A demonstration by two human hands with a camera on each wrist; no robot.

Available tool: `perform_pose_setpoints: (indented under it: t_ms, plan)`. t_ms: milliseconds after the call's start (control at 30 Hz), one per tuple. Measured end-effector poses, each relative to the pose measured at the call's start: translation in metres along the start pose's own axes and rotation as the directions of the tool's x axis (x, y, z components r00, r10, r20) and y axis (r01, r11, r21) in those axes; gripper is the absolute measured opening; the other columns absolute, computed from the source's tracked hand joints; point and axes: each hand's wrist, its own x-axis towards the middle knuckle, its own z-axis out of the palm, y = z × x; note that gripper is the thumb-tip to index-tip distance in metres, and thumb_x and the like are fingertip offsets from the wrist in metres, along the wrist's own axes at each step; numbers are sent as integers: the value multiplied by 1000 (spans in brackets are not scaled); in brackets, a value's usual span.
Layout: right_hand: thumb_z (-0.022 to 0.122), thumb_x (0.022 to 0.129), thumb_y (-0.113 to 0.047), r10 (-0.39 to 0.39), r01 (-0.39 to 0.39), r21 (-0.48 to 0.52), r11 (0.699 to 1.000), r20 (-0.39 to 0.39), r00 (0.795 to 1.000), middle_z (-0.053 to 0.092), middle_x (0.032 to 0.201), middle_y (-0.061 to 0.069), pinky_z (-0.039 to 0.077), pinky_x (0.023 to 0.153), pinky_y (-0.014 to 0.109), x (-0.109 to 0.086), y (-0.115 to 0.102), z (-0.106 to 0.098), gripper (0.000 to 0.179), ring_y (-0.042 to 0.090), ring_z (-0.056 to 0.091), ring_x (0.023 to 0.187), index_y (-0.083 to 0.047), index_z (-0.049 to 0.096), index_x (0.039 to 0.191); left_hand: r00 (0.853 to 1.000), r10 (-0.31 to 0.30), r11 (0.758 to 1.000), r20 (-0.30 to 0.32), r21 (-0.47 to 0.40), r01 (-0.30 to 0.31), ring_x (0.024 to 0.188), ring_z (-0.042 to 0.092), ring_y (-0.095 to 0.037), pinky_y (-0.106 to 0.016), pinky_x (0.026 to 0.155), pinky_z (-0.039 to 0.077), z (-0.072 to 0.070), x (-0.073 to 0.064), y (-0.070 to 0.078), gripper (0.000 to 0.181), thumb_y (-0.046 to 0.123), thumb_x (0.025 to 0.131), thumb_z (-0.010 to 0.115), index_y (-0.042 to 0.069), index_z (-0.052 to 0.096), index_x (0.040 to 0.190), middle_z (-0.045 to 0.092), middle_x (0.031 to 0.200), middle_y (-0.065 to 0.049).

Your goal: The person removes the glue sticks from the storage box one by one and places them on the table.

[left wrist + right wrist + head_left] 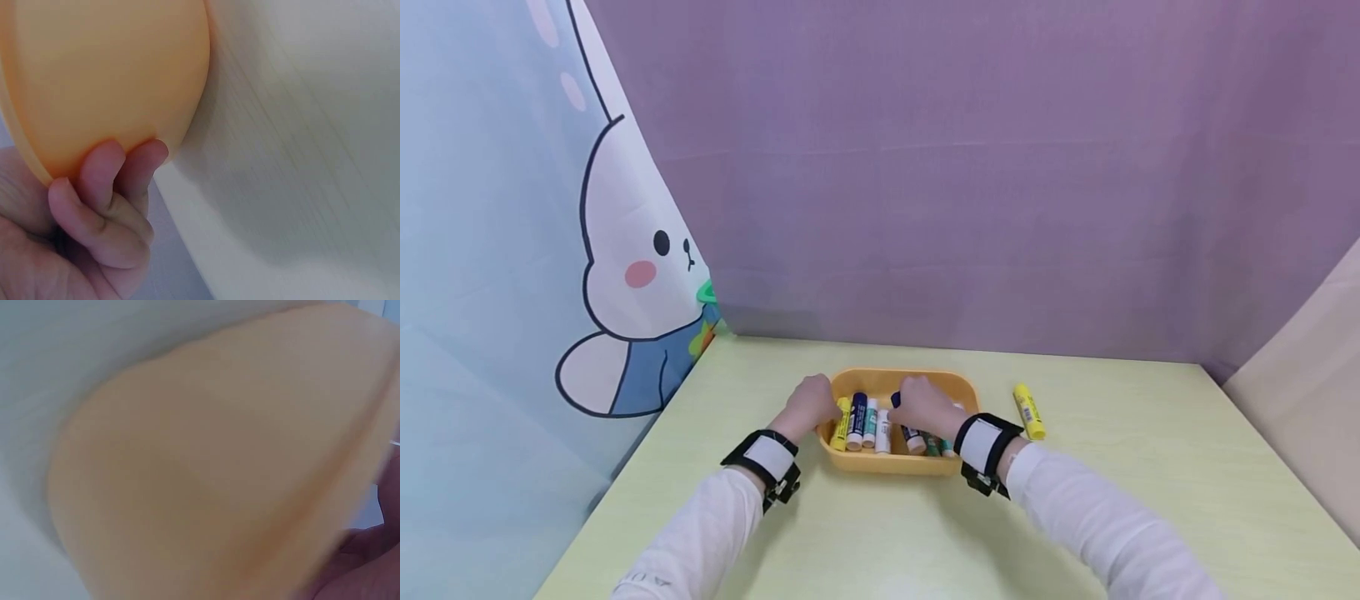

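Note:
My left hand [812,404] grips the left end of an orange plastic tray [887,467]. In the left wrist view, its fingers [103,169] curl against the tray's outer wall. Over the right half of the tray, my right hand [921,404] pinches a navy-capped glue stick [913,442], hiding its middle. Left of it in the tray lie a yellow glue stick [841,425], a navy one [857,421], a teal-and-white one [870,422] and a white one [883,432]. The tray wall [169,456] covers most of the right wrist view, hiding the fingertips.
A yellow glue stick [1028,412] lies on the pale table [1120,500], right of the tray. Part of a green-labelled stick [932,446] shows under the right hand. A purple cloth [970,183] hangs behind the table, with a printed blue cloth [490,292] at the left.

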Motion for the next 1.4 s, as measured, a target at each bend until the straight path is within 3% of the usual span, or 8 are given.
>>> perform_pose_setpoints:
  t_ms: [133, 333, 500, 667, 833, 1033, 1267, 1400]
  plan:
    - [69, 84, -20, 11, -12, 35, 999, 20, 1000, 50, 60, 4, 37, 38, 21, 1, -3, -8, 22, 14, 49, 45, -2, 57, 80, 1000, 10, 1000, -1, 4, -10, 54, 60, -18, -24, 43, 49, -1, 0, 0, 35, 10, 79, 71, -6, 55, 107, 60, 82, -14]
    - [70, 84, -18, 30, -31, 29, 999, 37, 999, 49, 64, 4, 39, 43, 23, 4, -10, -21, 24, 15, 50, 48, -1, 55, 92, 1000, -1, 1000, 4, -6, 1, 54, 60, -19, -24, 43, 49, -4, -1, 0, 37, 9, 79, 71, -6, 55, 109, 60, 83, -14]
    - [69, 84, -20, 39, -39, -8, 999, 38, 999, 52, 62, 4, 53, 51, 29, 4, -16, -37, 22, 15, 55, 48, -3, 56, 89, 1000, 4, 1000, 2, -16, -4, 56, 60, -19, -24, 44, 49, -4, -2, 0, 38, 9, 79, 71, -6, 54, 110, 60, 86, -15]
    - [69, 84, -21, 27, -26, -35, 999, 37, 999, 58, 62, 6, 51, 46, 25, 3, -21, -57, 19, 16, 58, 49, -3, 60, 84, 1000, 5, 1000, 5, -21, -5, 54, 60, -19, -23, 43, 48, -6, -5, -2, 38, 7, 79, 70, -7, 54, 111, 60, 85, -15]
    - [70, 84, -21, 65, -64, -22, 998, 45, 997, 61, 73, 9, 52, 45, 23, 1, -23, -79, 26, 17, 62, 54, 0, 59, 96, 1000, 9, 999, 12, -32, -9, 51, 59, -18, -23, 42, 48, -4, -4, -4, 36, 7, 78, 69, -7, 55, 108, 60, 80, -14]
    - [67, 84, -19, 54, -53, -39, 998, 22, 998, 60, 81, 13, 53, 47, 24, -7, -14, -110, 28, 19, 62, 57, 2, 59, 101, 1000, 0, 1000, 16, -27, 0, 52, 59, -19, -23, 42, 47, -5, -5, -2, 35, 8, 78, 71, -6, 55, 106, 59, 81, -13]
    - [64, 86, -19, 38, -40, -51, 998, -29, 999, 60, 79, 14, 54, 50, 25, -17, 4, -141, 21, 20, 62, 58, 1, 61, 93, 1000, -14, 999, 21, -30, 15, 53, 59, -19, -23, 42, 47, -5, -7, 2, 38, 8, 78, 71, -6, 54, 110, 59, 83, -14]
    - [63, 87, -20, 60, -63, -57, 996, -49, 997, 60, 78, 13, 52, 49, 24, -22, 17, -154, 23, 19, 61, 58, 1, 61, 96, 1000, -5, 1000, 24, -27, 5, 53, 59, -19, -23, 42, 47, -7, -9, 3, 39, 8, 79, 71, -7, 53, 110, 59, 83, -14]
